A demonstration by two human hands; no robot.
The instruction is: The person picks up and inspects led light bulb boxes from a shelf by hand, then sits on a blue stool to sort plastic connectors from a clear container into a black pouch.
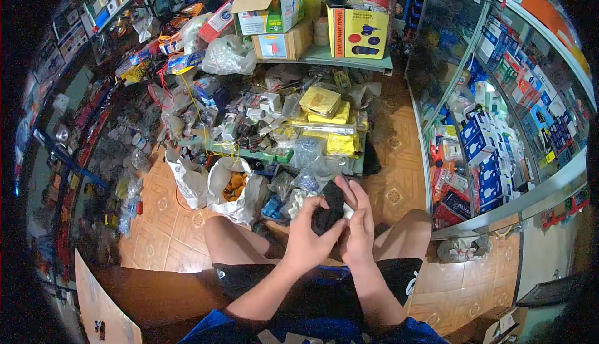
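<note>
- At 4 o'clock, we make out what looks like "PANA" on a red pack [457,209].
- At 1 o'clock, we see print on the yellow box [368,25], too blurred for us to read surely.

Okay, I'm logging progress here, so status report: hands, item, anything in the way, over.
Left hand gripping black item, identity unclear. Right hand open alongside it. Yellow packets and clutter beyond, nothing visibly blocking either hand.

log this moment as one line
left hand: holding soft-looking black bundle | right hand: cupped beside it | ahead-left: open white sack, orange contents | ahead: yellow rectangular packets
</note>
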